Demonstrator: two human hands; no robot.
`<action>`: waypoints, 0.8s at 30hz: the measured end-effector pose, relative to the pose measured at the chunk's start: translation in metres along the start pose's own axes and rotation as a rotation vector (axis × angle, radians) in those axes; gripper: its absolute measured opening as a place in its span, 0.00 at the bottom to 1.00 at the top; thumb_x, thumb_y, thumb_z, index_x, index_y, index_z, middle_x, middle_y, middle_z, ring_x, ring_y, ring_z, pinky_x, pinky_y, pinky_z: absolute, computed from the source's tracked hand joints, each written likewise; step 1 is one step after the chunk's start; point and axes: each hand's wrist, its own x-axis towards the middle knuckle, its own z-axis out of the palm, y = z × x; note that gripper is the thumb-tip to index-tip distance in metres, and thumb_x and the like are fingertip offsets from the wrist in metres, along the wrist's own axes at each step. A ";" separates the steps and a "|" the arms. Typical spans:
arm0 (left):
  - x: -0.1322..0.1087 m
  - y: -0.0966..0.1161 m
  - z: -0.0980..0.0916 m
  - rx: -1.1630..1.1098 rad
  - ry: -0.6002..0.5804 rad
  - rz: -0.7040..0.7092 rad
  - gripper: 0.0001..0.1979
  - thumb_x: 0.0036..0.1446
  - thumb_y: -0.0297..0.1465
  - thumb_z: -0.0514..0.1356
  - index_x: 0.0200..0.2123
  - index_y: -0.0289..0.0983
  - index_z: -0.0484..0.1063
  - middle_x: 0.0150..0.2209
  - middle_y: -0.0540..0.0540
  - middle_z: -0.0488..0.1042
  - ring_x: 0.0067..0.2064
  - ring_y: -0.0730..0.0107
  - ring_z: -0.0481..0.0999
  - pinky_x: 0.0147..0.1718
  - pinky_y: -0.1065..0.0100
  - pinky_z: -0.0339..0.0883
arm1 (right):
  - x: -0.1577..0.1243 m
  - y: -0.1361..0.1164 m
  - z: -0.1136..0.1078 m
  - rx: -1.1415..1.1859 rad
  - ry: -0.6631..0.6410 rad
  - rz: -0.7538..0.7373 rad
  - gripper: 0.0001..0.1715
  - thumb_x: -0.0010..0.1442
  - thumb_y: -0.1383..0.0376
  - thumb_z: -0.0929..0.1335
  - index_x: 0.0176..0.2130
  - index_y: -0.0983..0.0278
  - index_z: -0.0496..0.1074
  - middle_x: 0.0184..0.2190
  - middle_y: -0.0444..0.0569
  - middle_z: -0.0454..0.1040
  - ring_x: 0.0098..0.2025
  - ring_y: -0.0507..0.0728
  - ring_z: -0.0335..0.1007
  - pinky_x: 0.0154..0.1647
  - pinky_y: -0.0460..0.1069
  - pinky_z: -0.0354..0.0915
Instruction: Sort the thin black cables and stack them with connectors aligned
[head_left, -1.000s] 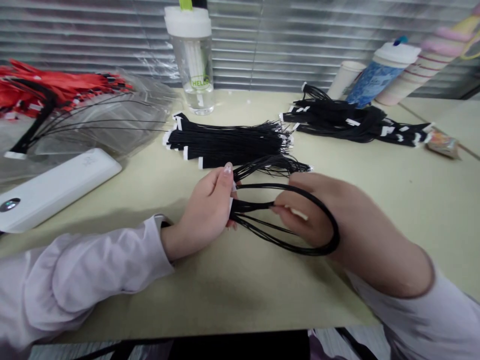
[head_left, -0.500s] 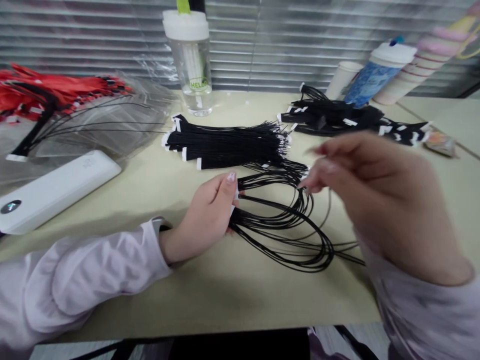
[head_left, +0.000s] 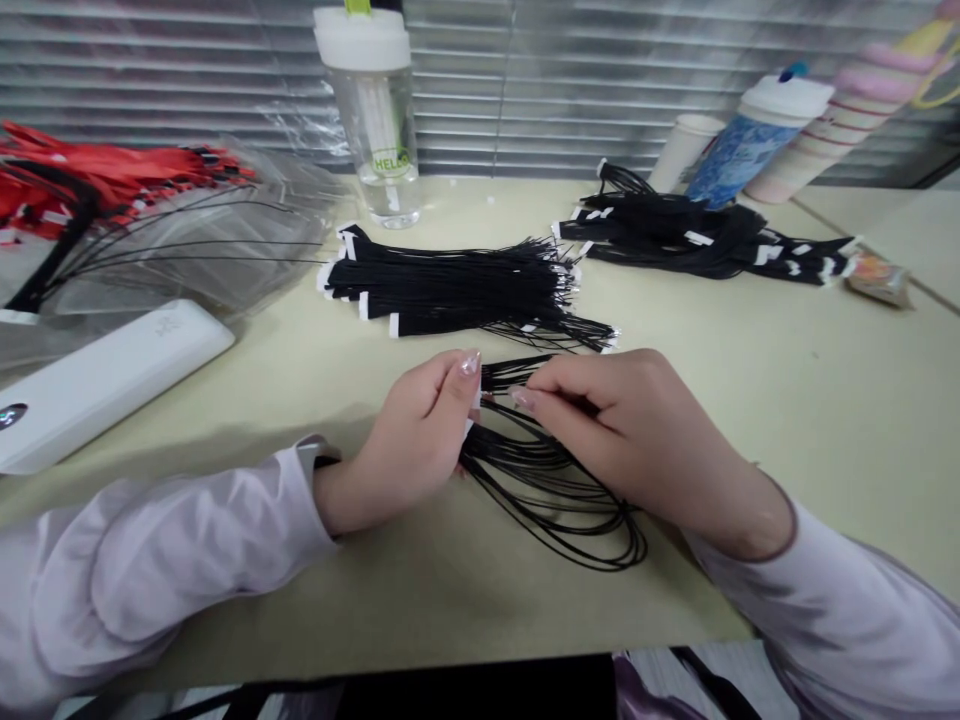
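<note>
My left hand (head_left: 412,430) is closed on white connectors (head_left: 477,398) from which looped black wires (head_left: 555,500) run to the right. My right hand (head_left: 622,430) pinches one thin black wire between thumb and forefinger. That wire's tip is close to the connector, at my left thumb; whether it is inside the connector I cannot tell. The wire loops pass below my right hand, which hides part of them. Just behind both hands lies a flat bundle of black wires (head_left: 457,285), with white connectors at its left end and bare ends at its right.
At the back right is another black wire bundle (head_left: 675,235), near a white cup (head_left: 684,152) and a blue tumbler (head_left: 750,145). A clear bottle (head_left: 379,130) stands at the back. Left are a white power bank (head_left: 120,385) and red wire bundles (head_left: 112,170) on plastic bags.
My right hand has moved left and down to the connectors, bringing a wire end against them. The wire loops have shifted slightly. My left hand keeps its hold.
</note>
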 end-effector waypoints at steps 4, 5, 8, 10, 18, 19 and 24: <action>0.001 -0.003 0.001 0.015 0.019 0.030 0.19 0.60 0.41 0.44 0.23 0.36 0.57 0.19 0.52 0.58 0.20 0.79 0.60 0.16 0.78 0.58 | 0.000 -0.001 0.001 0.007 -0.029 0.007 0.14 0.58 0.65 0.61 0.25 0.66 0.69 0.19 0.42 0.65 0.22 0.47 0.54 0.26 0.45 0.50; 0.001 -0.003 0.001 0.009 0.014 0.028 0.19 0.60 0.41 0.44 0.23 0.36 0.57 0.19 0.52 0.58 0.20 0.79 0.60 0.15 0.77 0.57 | 0.001 -0.001 0.001 0.022 -0.034 0.007 0.14 0.58 0.65 0.61 0.25 0.66 0.69 0.19 0.42 0.64 0.22 0.46 0.54 0.26 0.44 0.50; 0.001 -0.003 0.001 -0.005 -0.004 0.021 0.18 0.60 0.42 0.44 0.23 0.36 0.58 0.19 0.53 0.58 0.19 0.79 0.59 0.15 0.77 0.56 | 0.002 -0.001 0.001 0.053 -0.036 0.017 0.14 0.59 0.64 0.61 0.24 0.66 0.68 0.18 0.42 0.63 0.22 0.46 0.53 0.25 0.44 0.50; 0.000 -0.003 0.001 -0.001 0.000 0.024 0.18 0.60 0.41 0.44 0.24 0.36 0.58 0.19 0.52 0.58 0.20 0.79 0.60 0.16 0.77 0.56 | 0.003 -0.001 0.002 0.054 -0.035 0.030 0.15 0.59 0.63 0.60 0.25 0.66 0.68 0.18 0.41 0.61 0.21 0.46 0.52 0.25 0.45 0.49; 0.000 -0.001 0.002 -0.010 -0.001 0.034 0.18 0.60 0.40 0.45 0.23 0.36 0.57 0.19 0.53 0.56 0.20 0.78 0.58 0.17 0.76 0.55 | 0.001 -0.004 0.001 0.059 -0.024 0.036 0.15 0.59 0.64 0.60 0.25 0.66 0.68 0.17 0.42 0.61 0.21 0.47 0.52 0.24 0.45 0.48; 0.000 -0.001 0.002 -0.011 0.000 0.037 0.18 0.60 0.40 0.45 0.22 0.36 0.56 0.19 0.53 0.56 0.20 0.78 0.58 0.17 0.76 0.55 | 0.001 -0.003 0.001 0.060 -0.026 0.032 0.16 0.59 0.64 0.60 0.25 0.66 0.68 0.17 0.42 0.61 0.21 0.47 0.52 0.24 0.45 0.48; 0.000 0.001 0.001 0.003 -0.017 0.067 0.17 0.60 0.38 0.45 0.22 0.36 0.56 0.19 0.53 0.57 0.21 0.78 0.58 0.19 0.76 0.56 | 0.003 -0.001 0.005 0.056 -0.043 0.013 0.16 0.59 0.64 0.59 0.22 0.67 0.63 0.17 0.41 0.57 0.21 0.46 0.48 0.24 0.45 0.47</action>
